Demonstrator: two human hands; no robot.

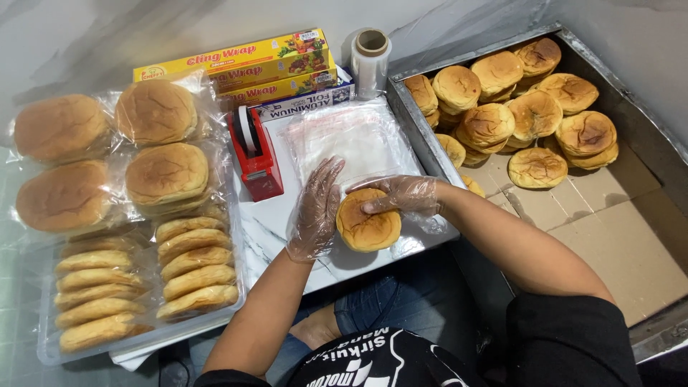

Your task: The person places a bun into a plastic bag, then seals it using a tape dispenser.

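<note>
Bun (pixel 368 228) on worktop (pixel 269 226), centre, betw. both gloved hands. L hand (pixel 315 211) open, cupping bun's left edge; R hand (pixel 401 195) fingers curled over top, gripping it. Plastic bags (pixel 351 140) just beyond.

The white marble worktop (pixel 269 228) carries clear bags (pixel 351 136) just beyond the fingers. A red tape dispenser (pixel 254 154) stands left of them. Wrap boxes (pixel 244 68) lie farther off.
</note>
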